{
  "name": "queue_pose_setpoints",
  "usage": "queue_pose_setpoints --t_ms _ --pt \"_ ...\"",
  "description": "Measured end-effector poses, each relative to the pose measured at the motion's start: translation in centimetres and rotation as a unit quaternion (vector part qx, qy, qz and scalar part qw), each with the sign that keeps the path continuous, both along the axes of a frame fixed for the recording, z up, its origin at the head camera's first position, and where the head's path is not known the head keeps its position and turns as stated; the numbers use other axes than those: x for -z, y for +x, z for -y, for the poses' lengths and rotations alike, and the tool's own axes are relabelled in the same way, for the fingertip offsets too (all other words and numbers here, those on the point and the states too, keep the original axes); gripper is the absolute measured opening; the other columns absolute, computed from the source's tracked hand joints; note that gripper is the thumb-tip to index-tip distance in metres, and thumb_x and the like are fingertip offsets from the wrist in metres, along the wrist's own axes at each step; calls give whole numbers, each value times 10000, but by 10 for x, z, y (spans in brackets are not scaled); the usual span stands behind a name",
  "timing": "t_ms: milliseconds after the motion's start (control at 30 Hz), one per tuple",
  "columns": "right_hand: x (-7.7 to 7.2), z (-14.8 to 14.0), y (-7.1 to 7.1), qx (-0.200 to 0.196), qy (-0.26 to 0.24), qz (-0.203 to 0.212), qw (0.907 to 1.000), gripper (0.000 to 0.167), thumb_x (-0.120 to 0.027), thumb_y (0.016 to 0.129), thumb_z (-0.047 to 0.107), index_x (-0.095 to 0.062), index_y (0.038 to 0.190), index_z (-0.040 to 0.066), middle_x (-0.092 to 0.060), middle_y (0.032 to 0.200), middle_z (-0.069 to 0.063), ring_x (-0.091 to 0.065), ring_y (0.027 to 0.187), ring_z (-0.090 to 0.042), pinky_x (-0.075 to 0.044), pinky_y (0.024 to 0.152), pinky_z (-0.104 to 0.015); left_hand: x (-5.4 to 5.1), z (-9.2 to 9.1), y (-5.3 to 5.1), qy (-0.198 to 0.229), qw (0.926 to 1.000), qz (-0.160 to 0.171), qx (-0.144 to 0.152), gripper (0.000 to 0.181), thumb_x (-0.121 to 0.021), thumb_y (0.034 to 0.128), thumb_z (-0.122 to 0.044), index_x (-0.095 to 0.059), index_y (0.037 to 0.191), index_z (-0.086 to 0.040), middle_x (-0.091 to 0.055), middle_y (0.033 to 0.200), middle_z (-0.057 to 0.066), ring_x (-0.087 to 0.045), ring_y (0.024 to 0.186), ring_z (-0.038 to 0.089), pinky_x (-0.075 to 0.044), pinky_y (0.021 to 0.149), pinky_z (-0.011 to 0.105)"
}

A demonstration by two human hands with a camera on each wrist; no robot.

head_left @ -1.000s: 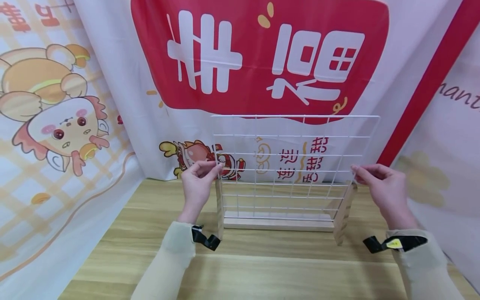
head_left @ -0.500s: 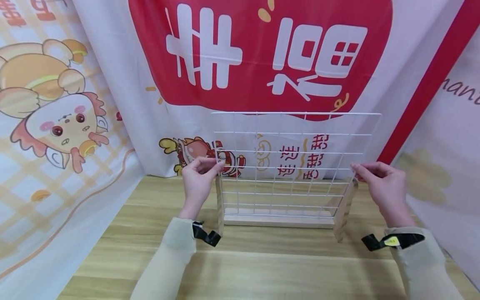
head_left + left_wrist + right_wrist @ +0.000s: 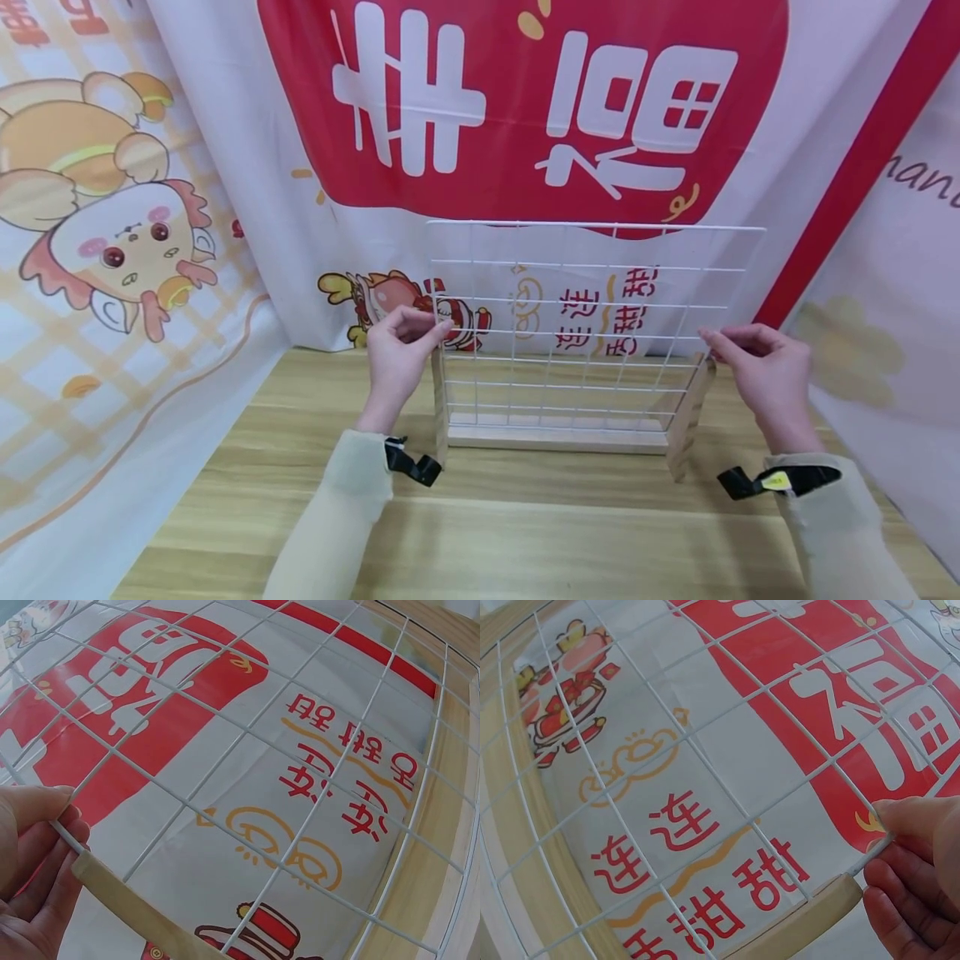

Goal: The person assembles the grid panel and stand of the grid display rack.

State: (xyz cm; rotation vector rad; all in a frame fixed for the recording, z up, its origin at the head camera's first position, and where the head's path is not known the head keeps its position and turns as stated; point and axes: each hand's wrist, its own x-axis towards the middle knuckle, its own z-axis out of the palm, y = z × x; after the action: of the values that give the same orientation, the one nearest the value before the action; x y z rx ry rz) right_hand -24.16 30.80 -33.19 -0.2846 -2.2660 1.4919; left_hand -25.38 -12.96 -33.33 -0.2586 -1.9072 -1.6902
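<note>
A white wire grid panel (image 3: 600,225) stands upright in a pale wooden stand. The stand has a base bar (image 3: 558,443), a left post (image 3: 439,408) and a right post (image 3: 686,425). My left hand (image 3: 396,358) pinches the grid's left edge wire between thumb and fingers, just above the left post. On the opposite side, my right hand (image 3: 772,375) pinches the right edge wire above the right post. Up close in the left wrist view, the post's rounded end (image 3: 112,889) lies right below the fingers. The right wrist view shows the matching post end (image 3: 840,896) beside the fingertips.
The stand sits on a wood-grain table (image 3: 525,542). Behind it hangs a white cloth with a large red patch (image 3: 517,108) and lettering. A cartoon-printed cloth (image 3: 97,250) covers the left side, and another printed cloth (image 3: 885,275) hangs at the right.
Everything sits slightly higher in the head view, as the camera has tilted a little. Both hands keep pinching the grid's edges at about the same spots.
</note>
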Motion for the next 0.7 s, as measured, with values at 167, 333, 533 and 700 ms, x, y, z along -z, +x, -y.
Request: queue_pose_setpoints --t_ms 167,333,533,700 --pt "0 -1 0 -86 10 -51 9999 514 -798 858 468 -720 1168 65 -709 934 91 -683 827 -59 -524 729 -113 -2 -1 1 81 9999 1 71 236 -822 872 -61 -674 985 83 -745 917 128 -682 815 151 -575 728 225" --pt "1 -2 0 -132 74 -74 9999 521 -788 868 469 -713 1180 60 -706 936 95 -681 826 -55 -520 726 -108 -3 -2 3 71 10000 41 21 215 -817 877 -60 -680 982 69 -742 919 125 -674 819 155 -558 722 220" --pt "1 -3 -1 -110 103 -17 9999 527 -783 864 485 -714 1186 74 -703 946 95 -680 830 -46 -525 737 -114 -3 -3 3 89 9999 74 10 199 -818 875 -61 -689 982 46 -746 927 120 -681 825 174 -566 725 228" --pt "2 -3 -1 -110 -92 96 9999 508 -787 868 471 -715 1188 83 -706 968 61 -681 847 -70 -509 733 -108 -2 -2 2 57 10000 38 17 188 -817 874 -53 -689 971 45 -745 927 136 -685 816 183 -568 716 226"
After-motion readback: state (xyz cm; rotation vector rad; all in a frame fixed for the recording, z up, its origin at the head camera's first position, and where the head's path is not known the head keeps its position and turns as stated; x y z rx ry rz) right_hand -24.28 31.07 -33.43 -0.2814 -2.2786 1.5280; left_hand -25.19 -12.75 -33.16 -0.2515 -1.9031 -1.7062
